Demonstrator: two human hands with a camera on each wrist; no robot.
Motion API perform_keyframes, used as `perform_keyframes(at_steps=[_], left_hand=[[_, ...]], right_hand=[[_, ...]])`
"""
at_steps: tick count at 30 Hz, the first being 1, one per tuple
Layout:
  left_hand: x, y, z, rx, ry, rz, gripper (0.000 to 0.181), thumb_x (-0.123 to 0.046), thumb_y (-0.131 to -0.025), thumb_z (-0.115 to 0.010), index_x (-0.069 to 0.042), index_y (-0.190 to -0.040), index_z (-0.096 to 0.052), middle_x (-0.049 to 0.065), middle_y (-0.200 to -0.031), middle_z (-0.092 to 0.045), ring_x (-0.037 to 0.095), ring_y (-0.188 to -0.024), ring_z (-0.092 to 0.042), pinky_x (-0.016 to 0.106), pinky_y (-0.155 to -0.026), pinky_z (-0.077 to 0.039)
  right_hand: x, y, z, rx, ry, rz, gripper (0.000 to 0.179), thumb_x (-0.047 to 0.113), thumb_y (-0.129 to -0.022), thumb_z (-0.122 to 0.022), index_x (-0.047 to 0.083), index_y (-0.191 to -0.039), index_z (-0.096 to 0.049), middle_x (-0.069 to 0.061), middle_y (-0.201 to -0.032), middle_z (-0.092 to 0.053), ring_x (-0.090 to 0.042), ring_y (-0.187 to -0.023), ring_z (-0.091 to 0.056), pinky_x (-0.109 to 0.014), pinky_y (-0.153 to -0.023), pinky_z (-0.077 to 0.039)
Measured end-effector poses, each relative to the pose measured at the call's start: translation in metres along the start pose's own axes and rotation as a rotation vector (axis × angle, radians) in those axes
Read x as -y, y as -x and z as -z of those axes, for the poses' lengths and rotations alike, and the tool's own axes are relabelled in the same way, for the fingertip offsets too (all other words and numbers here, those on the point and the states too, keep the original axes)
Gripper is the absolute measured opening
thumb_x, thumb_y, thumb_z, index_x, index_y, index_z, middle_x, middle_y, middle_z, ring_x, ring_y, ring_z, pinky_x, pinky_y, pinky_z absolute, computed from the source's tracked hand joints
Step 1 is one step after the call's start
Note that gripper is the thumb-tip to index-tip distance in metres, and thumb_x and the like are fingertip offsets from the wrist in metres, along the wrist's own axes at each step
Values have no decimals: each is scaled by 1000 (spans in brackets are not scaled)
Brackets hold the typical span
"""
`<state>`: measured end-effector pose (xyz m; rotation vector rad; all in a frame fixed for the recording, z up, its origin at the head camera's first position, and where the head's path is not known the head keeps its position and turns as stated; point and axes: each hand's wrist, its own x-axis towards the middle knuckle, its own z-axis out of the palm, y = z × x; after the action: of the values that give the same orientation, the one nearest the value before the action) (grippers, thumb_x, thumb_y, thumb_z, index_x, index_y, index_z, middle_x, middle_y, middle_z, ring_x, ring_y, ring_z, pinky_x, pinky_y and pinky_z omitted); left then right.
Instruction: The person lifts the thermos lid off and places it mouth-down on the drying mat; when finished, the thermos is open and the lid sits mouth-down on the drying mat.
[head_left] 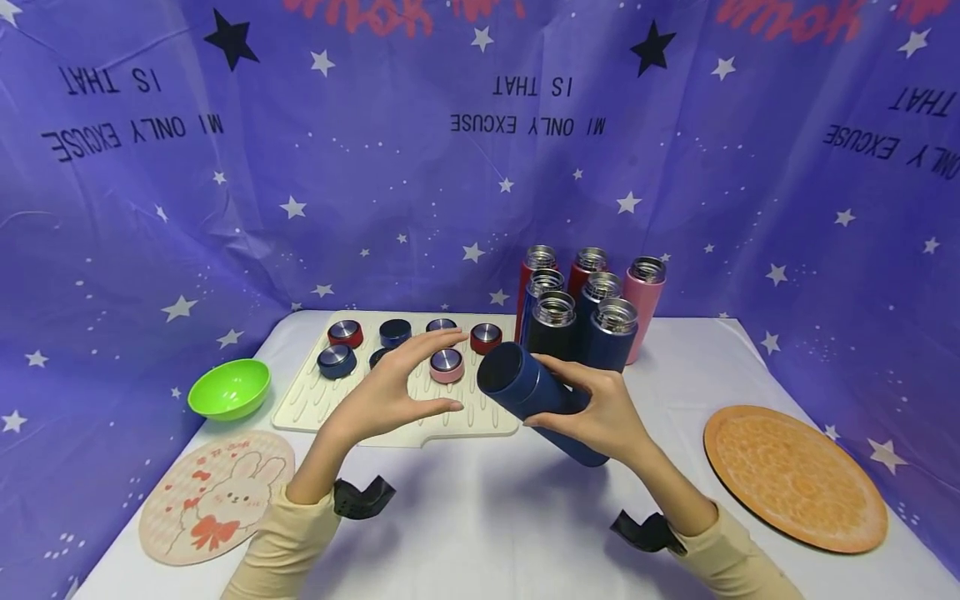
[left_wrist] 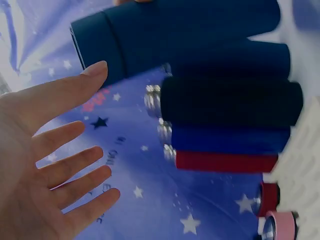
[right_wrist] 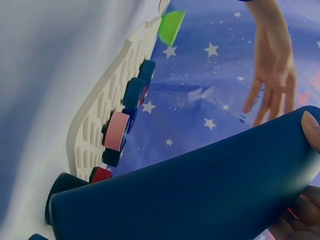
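My right hand (head_left: 603, 408) grips a dark blue thermos bottle (head_left: 551, 398) round its body. Held in the air above the table, the bottle is tilted, its closed top end with the lid (head_left: 502, 368) pointing up and left. My left hand (head_left: 390, 387) is raised left of it, thumb and fingers spread apart, holding nothing. In the left wrist view the left thumb (left_wrist: 75, 92) overlaps the lid end; whether they touch I cannot tell. Behind the right hand stand several uncapped bottles, among them a black one (head_left: 553, 333) and a pink one (head_left: 643, 304).
A cream drying mat (head_left: 480, 421) carries several loose lids, including a pink lid (head_left: 447, 367) and a red lid (head_left: 486, 338). At left are a green bowl (head_left: 228, 392) and a rabbit placemat (head_left: 217, 500); an orange round placemat (head_left: 798, 479) lies at right.
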<state>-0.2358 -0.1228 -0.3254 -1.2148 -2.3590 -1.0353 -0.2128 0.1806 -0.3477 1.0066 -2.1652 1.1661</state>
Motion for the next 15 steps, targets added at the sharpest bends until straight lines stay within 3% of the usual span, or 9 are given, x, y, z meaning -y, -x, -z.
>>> perform_keyframes(at_steps=[4, 9, 15], left_hand=[[-8, -9, -6, -2, 40, -37, 82, -32, -77, -83, -16, -146, -42, -2, -148, -41, 17, -137, -35, 43, -110, -35], [-16, -10, -13, 9, 91, -60, 87, -29, -76, -84, -18, -148, -38, -3, -151, -36, 17, -139, -31, 43, -111, -34], [-24, -10, -21, 40, 144, -99, 85, -26, -76, -84, -17, -147, -40, -5, -148, -40, 16, -136, -36, 39, -103, -43]], right_hand=[[-1, 1, -2, 9, 30, 12, 72, 23, -63, -92, 7, -127, -63, -3, -115, -68, -17, -100, -66, -32, -84, -56], [-4, 5, -6, 35, 56, 22, 73, 26, -62, -93, 7, -126, -64, -3, -116, -68, -19, -101, -66, -35, -81, -57], [-2, 7, -11, 100, 56, 45, 73, 32, -64, -91, 8, -127, -63, -2, -117, -68, -18, -102, -65, -32, -81, -56]])
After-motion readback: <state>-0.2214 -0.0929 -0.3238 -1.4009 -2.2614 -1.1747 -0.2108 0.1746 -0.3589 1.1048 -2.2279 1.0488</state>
